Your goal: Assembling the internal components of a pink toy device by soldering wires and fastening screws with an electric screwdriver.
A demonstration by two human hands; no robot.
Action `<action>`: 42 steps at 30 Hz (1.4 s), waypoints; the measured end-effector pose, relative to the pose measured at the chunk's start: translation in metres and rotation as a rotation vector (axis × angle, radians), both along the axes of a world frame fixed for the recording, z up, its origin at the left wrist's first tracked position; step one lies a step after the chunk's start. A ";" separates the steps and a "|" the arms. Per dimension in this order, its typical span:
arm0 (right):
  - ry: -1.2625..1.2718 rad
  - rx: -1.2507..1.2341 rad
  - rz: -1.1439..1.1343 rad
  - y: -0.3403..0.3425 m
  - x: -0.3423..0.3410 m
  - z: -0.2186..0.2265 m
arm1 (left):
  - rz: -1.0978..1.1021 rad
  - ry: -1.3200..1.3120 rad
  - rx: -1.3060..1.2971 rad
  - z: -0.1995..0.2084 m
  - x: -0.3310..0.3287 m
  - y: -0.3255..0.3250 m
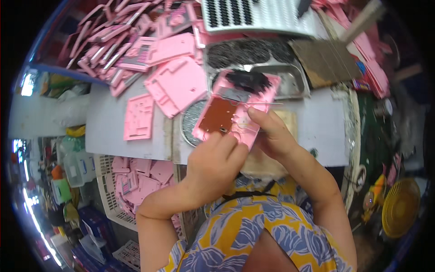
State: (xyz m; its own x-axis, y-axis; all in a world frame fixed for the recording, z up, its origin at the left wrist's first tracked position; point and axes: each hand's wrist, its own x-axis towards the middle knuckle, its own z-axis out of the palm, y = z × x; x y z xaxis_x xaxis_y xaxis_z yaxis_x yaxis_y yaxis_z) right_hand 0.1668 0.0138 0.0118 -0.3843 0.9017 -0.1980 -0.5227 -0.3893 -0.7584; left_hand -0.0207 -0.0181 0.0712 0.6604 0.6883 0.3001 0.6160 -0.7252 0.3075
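A pink plastic casing [244, 139] with a brown circuit board [218, 115] and a grey metal-looking piece [233, 94] set in it is tilted in front of me. My right hand [277, 133] grips its right side, thumb on top. My left hand [215, 158] is closed, fingertips pinched together at the board's near edge; whatever they pinch is too small or hidden. Thin wires loop over the board, and a slim metal rod [268, 104] lies across the casing near my right thumb. A black bundle [248, 81] shows at its far end.
Many pink casings [118, 41] pile up in a blue bin at the far left; a loose pink panel [138, 117] lies on the white table [106, 120]. Behind are a metal tray [292, 81], dark small parts [249, 52] and cardboard [324, 63]. A white basket [108, 181] holds casings.
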 end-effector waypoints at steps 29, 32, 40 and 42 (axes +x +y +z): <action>-1.392 0.198 0.016 -0.083 0.122 -0.023 | -0.231 -0.120 -0.269 -0.089 0.077 -0.020; -1.300 0.193 0.061 -0.072 0.119 -0.026 | -0.238 -0.060 -0.180 -0.093 0.086 -0.019; -1.358 0.298 0.271 -0.056 0.126 -0.008 | -0.403 -0.168 -0.098 -0.107 0.077 -0.018; -1.160 0.177 0.220 -0.075 0.129 -0.006 | -0.456 -0.210 -0.115 -0.115 0.069 -0.012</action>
